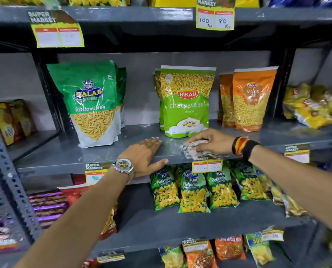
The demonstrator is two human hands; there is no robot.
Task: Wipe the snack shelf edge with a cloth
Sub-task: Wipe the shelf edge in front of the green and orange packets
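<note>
A grey metal snack shelf [64, 157] runs across the middle of the view. My right hand [211, 141] presses a crumpled pale cloth [195, 150] onto the shelf's front edge, just below a green Bikaji pouch [186, 101]. My left hand [145, 155] lies flat on the shelf to the left of the cloth, fingers spread on top and thumb hooked over the front lip. It holds nothing. A watch sits on the left wrist, and a striped band on the right wrist.
A green Balaji pouch [91, 101] stands left and orange Bikaji pouches [252, 99] right on the same shelf. Price tags [206, 165] hang from the edge. Green Puffcorn bags [194, 192] fill the shelf below. A slotted upright [6, 171] stands at the left.
</note>
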